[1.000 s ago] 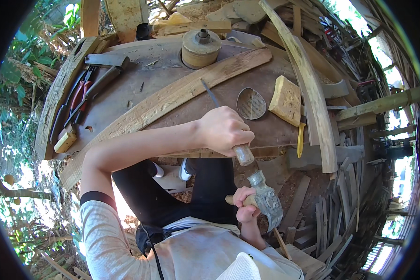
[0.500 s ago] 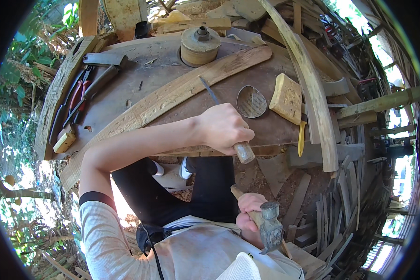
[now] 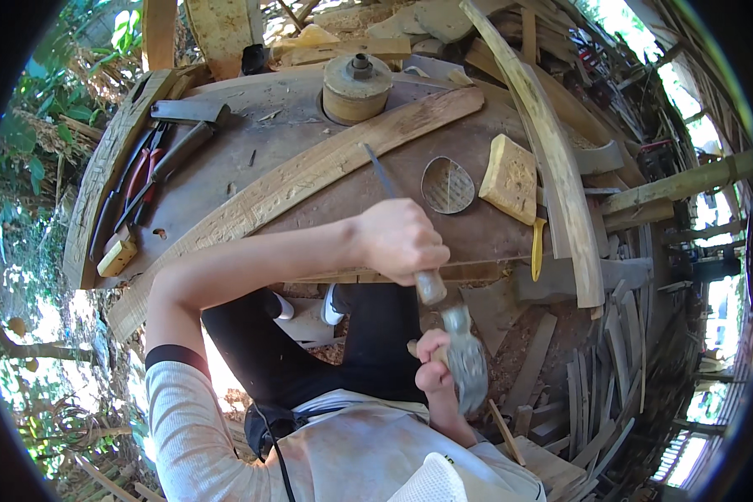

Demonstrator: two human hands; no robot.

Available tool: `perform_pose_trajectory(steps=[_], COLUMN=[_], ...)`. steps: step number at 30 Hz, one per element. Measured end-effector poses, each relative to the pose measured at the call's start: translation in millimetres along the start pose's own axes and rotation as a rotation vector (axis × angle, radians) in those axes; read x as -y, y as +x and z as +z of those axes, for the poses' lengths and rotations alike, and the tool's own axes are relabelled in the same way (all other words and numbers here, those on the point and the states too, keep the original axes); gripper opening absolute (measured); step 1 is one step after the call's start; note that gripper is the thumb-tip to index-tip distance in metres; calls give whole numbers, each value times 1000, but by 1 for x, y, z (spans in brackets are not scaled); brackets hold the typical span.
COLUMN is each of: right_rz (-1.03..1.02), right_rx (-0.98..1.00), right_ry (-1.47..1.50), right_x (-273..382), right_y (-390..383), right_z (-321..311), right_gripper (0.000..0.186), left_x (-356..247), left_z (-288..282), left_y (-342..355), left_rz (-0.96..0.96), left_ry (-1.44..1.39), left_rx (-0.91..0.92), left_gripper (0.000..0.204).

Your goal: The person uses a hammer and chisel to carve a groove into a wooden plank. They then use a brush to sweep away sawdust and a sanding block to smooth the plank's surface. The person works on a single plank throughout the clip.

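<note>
My left hand (image 3: 402, 241) is closed around the wooden handle of a chisel (image 3: 380, 170). The thin blade slants up and left, its tip at the face of a long, curved wooden plank (image 3: 309, 180); whether it touches is hard to tell. Below the fist the handle's butt end sticks out. Over my lap, my right hand (image 3: 434, 360) grips a hammer (image 3: 468, 364) by its short wooden handle. Smeared by motion, the metal head is close to the chisel's butt end; I cannot tell if they touch.
On the worktable (image 3: 268, 125) lie pliers (image 3: 146, 171), a hatchet-like tool (image 3: 190, 111), an oval mesh-like piece (image 3: 448, 186) and a wood block (image 3: 510, 180). A round lidded pot (image 3: 357, 92) stands at the back. Beyond a yellow-handled tool (image 3: 538, 248), a long curved pole (image 3: 552, 142) leans.
The hammer has swung up toward the chisel's butt end, its head turning upward, and my right hand has risen slightly. My left hand has shifted only slightly, still holding the chisel.
</note>
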State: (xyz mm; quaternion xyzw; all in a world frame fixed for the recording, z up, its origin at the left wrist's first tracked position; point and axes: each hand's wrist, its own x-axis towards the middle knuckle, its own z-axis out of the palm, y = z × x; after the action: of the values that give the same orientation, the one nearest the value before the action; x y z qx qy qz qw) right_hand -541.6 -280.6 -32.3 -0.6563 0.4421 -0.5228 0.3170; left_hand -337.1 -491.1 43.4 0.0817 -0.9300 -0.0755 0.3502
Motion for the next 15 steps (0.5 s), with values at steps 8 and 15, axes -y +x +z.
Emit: perform_pose_trajectory(steps=[8, 15], right_rz=[53, 96], right_rx=[58, -14], right_ry=[219, 176], right_x=[5, 27], right_y=[5, 18], right_z=[-2, -6], right_gripper=[68, 71], left_x=[7, 8], left_z=[2, -14], left_y=[-3, 7], left_rz=[80, -39], left_ry=[-36, -144], left_rx=[-112, -175], left_gripper=[26, 16])
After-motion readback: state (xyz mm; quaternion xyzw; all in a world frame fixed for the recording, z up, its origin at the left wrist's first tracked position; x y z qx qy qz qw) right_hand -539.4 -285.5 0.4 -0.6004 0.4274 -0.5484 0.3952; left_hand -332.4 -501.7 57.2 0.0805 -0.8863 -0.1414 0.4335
